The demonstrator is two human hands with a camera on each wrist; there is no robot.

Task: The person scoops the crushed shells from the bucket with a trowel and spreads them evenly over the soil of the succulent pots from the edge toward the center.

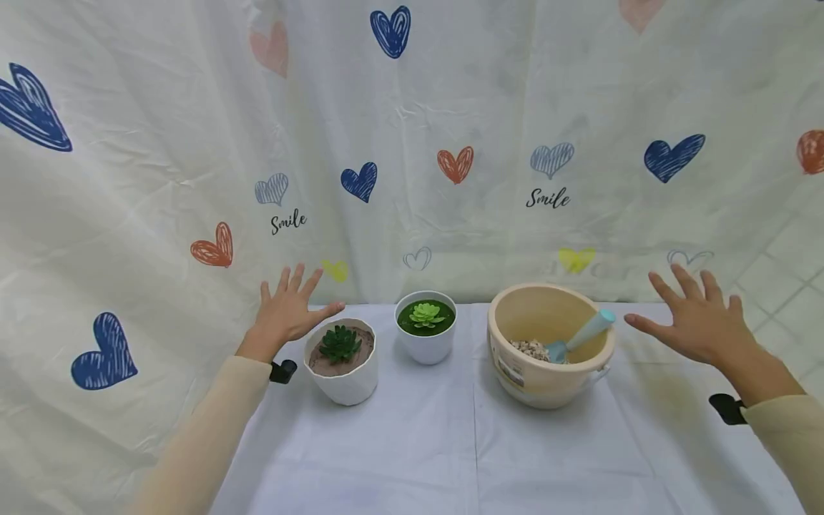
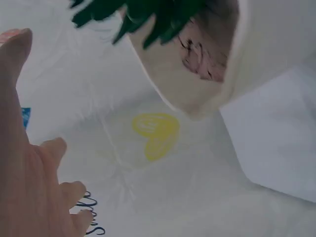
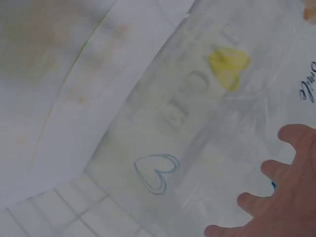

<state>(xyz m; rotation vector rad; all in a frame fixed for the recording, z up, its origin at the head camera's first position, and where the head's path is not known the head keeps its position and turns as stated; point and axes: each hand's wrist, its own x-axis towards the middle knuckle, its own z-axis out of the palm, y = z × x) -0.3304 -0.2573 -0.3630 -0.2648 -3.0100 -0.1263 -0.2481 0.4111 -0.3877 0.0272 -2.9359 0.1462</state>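
Observation:
My left hand (image 1: pixel 286 315) is held up with its fingers spread, beside a white pot (image 1: pixel 347 383) with a dark green succulent (image 1: pixel 340 344) in brown soil. In the left wrist view that pot (image 2: pixel 197 98) shows close by, apart from the fingers. A second white pot (image 1: pixel 426 349) with a light green succulent (image 1: pixel 426 315) stands at the middle back. My right hand (image 1: pixel 702 322), fingers also spread and holding nothing, is to the right of a cream bucket (image 1: pixel 541 383). Inside the bucket lie pale pebbles (image 1: pixel 531 349) and a light blue scoop (image 1: pixel 582 336), its handle leaning on the rim.
A white cloth (image 1: pixel 418 458) covers the table. Behind it hangs a pale curtain (image 1: pixel 412 107) printed with hearts and the word Smile. White tiles (image 1: pixel 782 286) show at the far right. The bucket's wire handle hangs at its right side.

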